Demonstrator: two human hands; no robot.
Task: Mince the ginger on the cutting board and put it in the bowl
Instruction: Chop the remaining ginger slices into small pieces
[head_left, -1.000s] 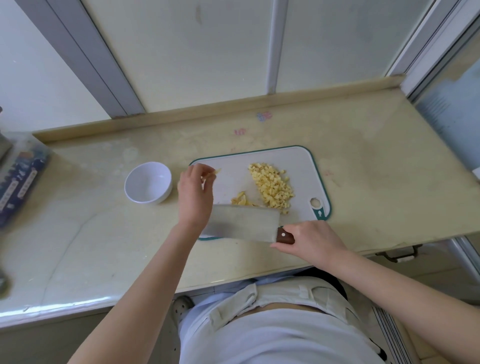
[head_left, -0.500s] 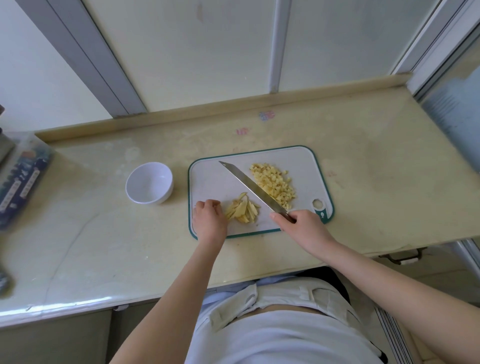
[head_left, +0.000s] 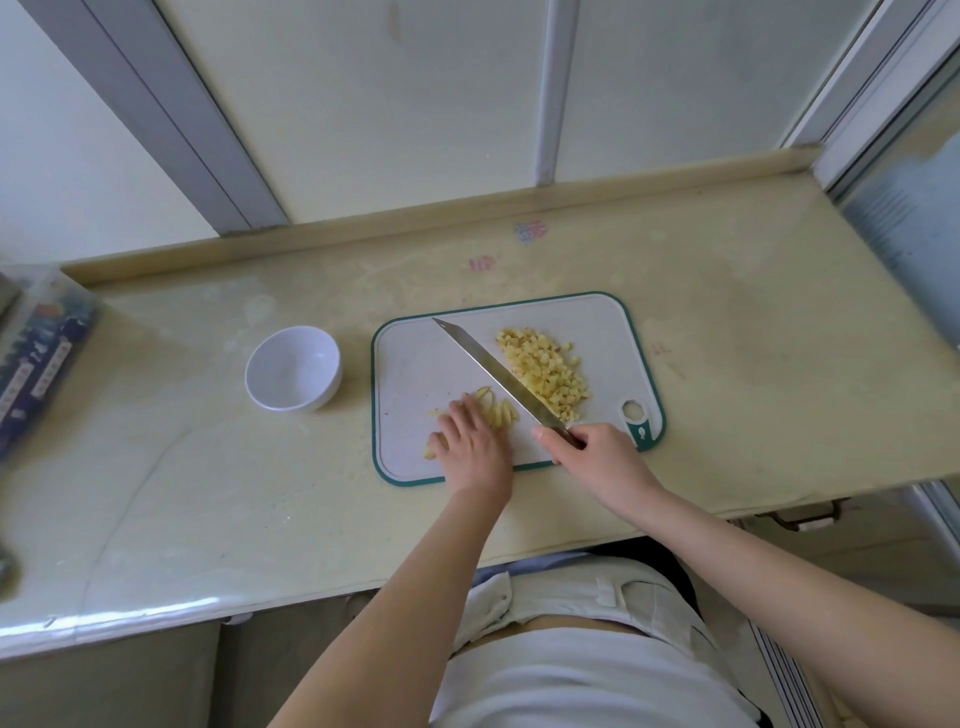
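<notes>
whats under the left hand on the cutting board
Ginger strips stick out from under the left hand toward the knife, with a few loose bits by its left edge, all on the cutting board. Whatever lies beneath the palm is covered.

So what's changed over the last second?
The left hand came down from over the left of the board onto the ginger strips and rests on them. The right hand turned the knife from flat-side-up at the near edge to edge-down, slanting between strips and minced pile. Its grip, the bowl, board and pile are unchanged.
</notes>
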